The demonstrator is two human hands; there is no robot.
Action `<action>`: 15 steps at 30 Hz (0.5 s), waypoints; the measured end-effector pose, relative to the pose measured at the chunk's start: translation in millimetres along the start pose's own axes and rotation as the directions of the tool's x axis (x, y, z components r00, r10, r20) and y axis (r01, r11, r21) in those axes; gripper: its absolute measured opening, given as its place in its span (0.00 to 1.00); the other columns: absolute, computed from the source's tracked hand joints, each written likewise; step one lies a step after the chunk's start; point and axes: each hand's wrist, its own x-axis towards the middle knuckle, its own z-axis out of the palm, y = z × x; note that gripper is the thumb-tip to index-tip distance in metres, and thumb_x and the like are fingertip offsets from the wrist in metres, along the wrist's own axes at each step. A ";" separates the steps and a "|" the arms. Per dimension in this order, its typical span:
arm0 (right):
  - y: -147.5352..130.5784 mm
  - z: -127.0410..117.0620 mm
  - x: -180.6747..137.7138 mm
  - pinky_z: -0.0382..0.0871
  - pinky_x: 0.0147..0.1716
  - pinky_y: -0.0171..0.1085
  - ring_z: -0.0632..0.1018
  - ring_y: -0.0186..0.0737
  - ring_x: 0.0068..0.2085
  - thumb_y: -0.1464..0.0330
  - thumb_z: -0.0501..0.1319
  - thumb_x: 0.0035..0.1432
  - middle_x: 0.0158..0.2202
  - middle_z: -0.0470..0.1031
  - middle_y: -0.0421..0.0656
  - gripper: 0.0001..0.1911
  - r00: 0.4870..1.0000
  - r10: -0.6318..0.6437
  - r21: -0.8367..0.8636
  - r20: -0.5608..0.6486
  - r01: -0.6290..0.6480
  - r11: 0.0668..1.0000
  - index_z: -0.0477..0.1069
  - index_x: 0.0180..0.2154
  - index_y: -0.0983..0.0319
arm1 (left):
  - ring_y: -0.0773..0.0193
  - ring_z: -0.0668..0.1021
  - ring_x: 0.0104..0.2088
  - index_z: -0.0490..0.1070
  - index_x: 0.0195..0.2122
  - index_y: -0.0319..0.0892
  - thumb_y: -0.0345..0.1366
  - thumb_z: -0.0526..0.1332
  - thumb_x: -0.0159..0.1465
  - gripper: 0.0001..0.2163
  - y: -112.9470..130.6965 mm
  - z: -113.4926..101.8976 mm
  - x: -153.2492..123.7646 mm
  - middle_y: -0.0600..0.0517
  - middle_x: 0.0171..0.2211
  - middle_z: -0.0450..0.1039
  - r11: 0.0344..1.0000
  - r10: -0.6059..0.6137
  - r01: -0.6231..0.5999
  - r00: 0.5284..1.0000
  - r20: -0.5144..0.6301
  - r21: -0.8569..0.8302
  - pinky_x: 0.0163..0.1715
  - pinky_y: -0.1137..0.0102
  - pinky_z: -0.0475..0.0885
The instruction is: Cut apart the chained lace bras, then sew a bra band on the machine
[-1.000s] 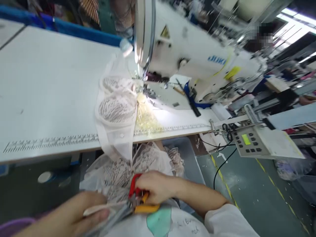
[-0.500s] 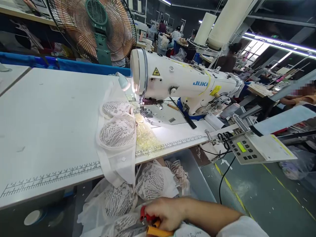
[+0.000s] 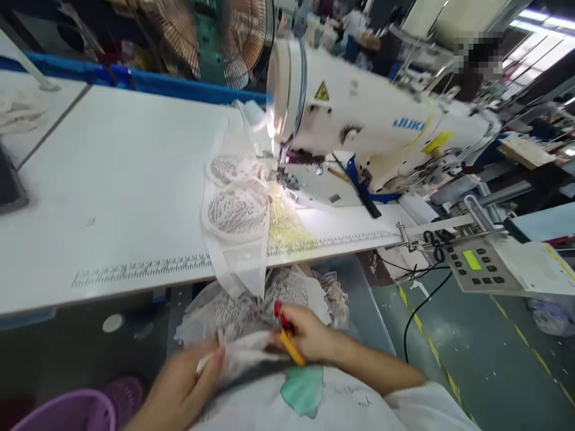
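1. Left hand [image 3: 184,380]: thumb and fingers closed in a pinch on pale cloth [image 3: 249,348]; a light end sticks out by the thumb. Blurred.
2. Right hand [image 3: 309,335]: clamped around a hand tool [image 3: 291,348] with red and orange parts. Orange handle slants down in front of the palm; working end too smeared to read.
3. Pale cloth: at lap level, below the table's front edge, stretched between the two hands. Whether the right fingers also grip it, cannot tell.
4. Lace pieces [image 3: 296,293] bunched just beyond the hands, beneath the table edge, beside and partly over a grey bin [image 3: 366,299].
5. On the white table [image 3: 135,161]: a pale lace bra [image 3: 238,209], cups up near the needle area, lower band hanging over the front edge toward the bunched lace. Join between the two unclear.
6. Yellowish patch [image 3: 287,224] just right of the bra, lit by the machine lamp.
7. Sewing machine [image 3: 350,102], white, lettered JUKI, stands over the table; black-handled tool [image 3: 368,200] lies by its base.
8. Ruler markings [image 3: 144,268] run along the front edge. Control panel [image 3: 476,263] at right, screen lit green.
9. Purple basket [image 3: 72,407] low at left; fan [image 3: 209,42] behind the table.
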 end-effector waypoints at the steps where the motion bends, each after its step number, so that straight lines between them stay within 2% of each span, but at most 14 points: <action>1: -0.7 -1.2 3.4 0.57 0.19 0.29 0.59 0.29 0.22 0.57 0.63 0.47 0.20 0.58 0.34 0.18 0.999 -0.002 -0.015 -0.052 0.001 1.000 0.57 0.22 0.61 | 0.64 0.72 0.20 0.68 0.19 0.43 0.40 0.43 0.65 0.21 1.9 -4.9 10.9 0.54 0.17 0.68 0.994 0.081 -0.080 0.997 -0.011 0.079 0.22 0.72 0.68; 2: -0.2 -3.3 5.7 0.60 0.21 0.30 0.62 0.30 0.23 0.59 0.64 0.46 0.21 0.59 0.35 0.17 0.997 -0.005 -0.030 -0.083 0.003 1.000 0.58 0.22 0.61 | 0.64 0.73 0.22 0.69 0.21 0.43 0.40 0.44 0.64 0.20 2.5 -8.3 21.0 0.53 0.20 0.70 0.979 0.154 -0.146 0.987 -0.045 0.145 0.23 0.71 0.67; 3: 1.3 -6.1 6.9 0.63 0.24 0.31 0.64 0.32 0.25 0.61 0.64 0.45 0.22 0.62 0.36 0.16 0.995 0.006 -0.024 -0.098 -0.008 1.000 0.59 0.23 0.61 | 0.63 0.75 0.26 0.72 0.26 0.43 0.39 0.45 0.64 0.18 2.2 -9.9 29.4 0.52 0.27 0.73 0.966 0.211 -0.200 0.976 -0.049 0.165 0.25 0.71 0.68; 4: 3.2 -9.6 6.8 0.65 0.28 0.32 0.68 0.34 0.28 0.62 0.65 0.46 0.25 0.66 0.38 0.13 0.995 0.011 -0.014 -0.099 -0.013 1.000 0.62 0.25 0.61 | 0.63 0.76 0.30 0.73 0.31 0.43 0.38 0.46 0.64 0.16 1.4 -10.1 35.5 0.51 0.32 0.74 0.965 0.225 -0.212 0.972 -0.070 0.152 0.27 0.72 0.68; 6: 6.9 -17.2 3.4 0.68 0.35 0.34 0.73 0.37 0.34 0.64 0.64 0.48 0.32 0.73 0.42 0.10 0.990 -0.094 -0.048 -0.102 0.089 0.995 0.67 0.31 0.62 | 0.65 0.76 0.34 0.73 0.37 0.42 0.36 0.46 0.65 0.14 0.4 -7.6 40.8 0.51 0.37 0.74 0.974 0.217 -0.211 0.973 -0.082 0.079 0.31 0.74 0.69; 9: 12.0 -25.3 -4.2 0.70 0.37 0.35 0.77 0.39 0.38 0.68 0.63 0.49 0.40 0.76 0.46 0.10 0.961 -0.261 -0.158 -0.091 0.245 0.957 0.69 0.36 0.62 | 0.65 0.75 0.36 0.72 0.37 0.41 0.34 0.47 0.65 0.14 2.3 -1.7 37.9 0.51 0.37 0.74 0.982 0.180 -0.183 0.981 -0.075 -0.045 0.34 0.73 0.69; 13: 22.0 -24.1 -7.0 0.72 0.40 0.36 0.77 0.41 0.43 0.74 0.60 0.49 0.43 0.76 0.48 0.11 0.932 -0.355 -0.304 -0.067 0.320 0.897 0.70 0.38 0.62 | 0.65 0.74 0.35 0.72 0.35 0.40 0.31 0.47 0.64 0.13 7.3 3.8 33.5 0.50 0.35 0.73 0.968 0.188 -0.200 0.978 -0.089 -0.154 0.33 0.72 0.69; 15: 26.4 -19.8 -4.9 0.71 0.45 0.39 0.75 0.43 0.48 0.75 0.58 0.50 0.45 0.75 0.51 0.09 0.898 -0.437 -0.380 -0.055 0.386 0.841 0.70 0.37 0.62 | 0.65 0.74 0.35 0.71 0.35 0.40 0.30 0.47 0.64 0.12 9.6 5.1 33.0 0.50 0.34 0.73 0.959 0.199 -0.214 0.975 -0.098 -0.185 0.32 0.71 0.69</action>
